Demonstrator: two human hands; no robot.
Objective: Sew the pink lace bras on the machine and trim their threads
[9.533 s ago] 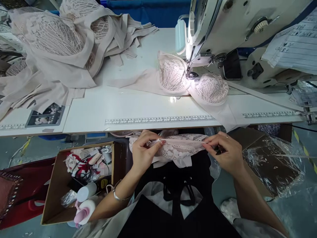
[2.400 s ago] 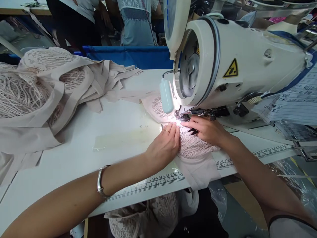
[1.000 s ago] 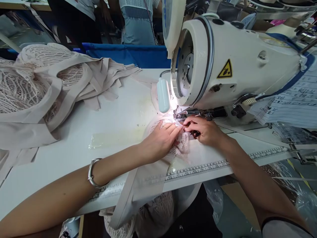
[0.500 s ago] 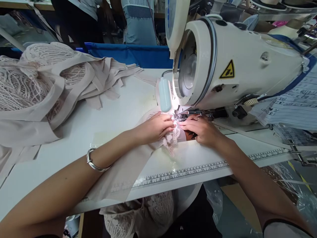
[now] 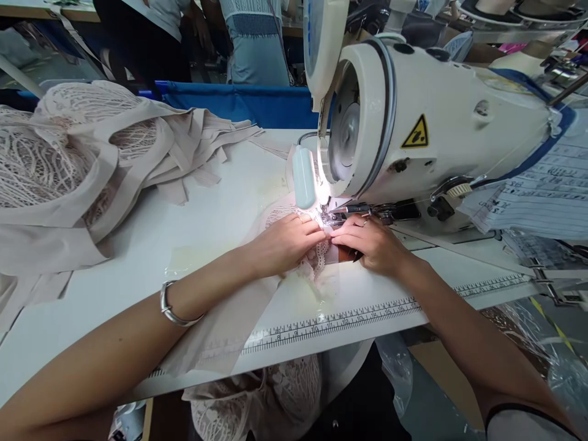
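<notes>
A pale pink lace-edged garment piece lies under the needle area of a white sewing machine. My left hand presses on the lace just left of the presser foot, fingers bent and closed on the fabric. My right hand sits right of the foot, thumb and fingers pinching the fabric edge close to my left fingertips. A dark pointed tool shows under my right palm; its kind is hard to make out. Sheer beige fabric trails beneath my left forearm over the table edge.
A heap of beige lace garments covers the table's left side. A small lamp lights the needle. A printed ruler runs along the front edge. More lace garments hang below. Two people stand behind a blue cloth bin.
My left hand's fingers have come nearer my right fingertips at the fabric edge, and the lace has shifted slightly away under them. The whole view has drifted a little.
</notes>
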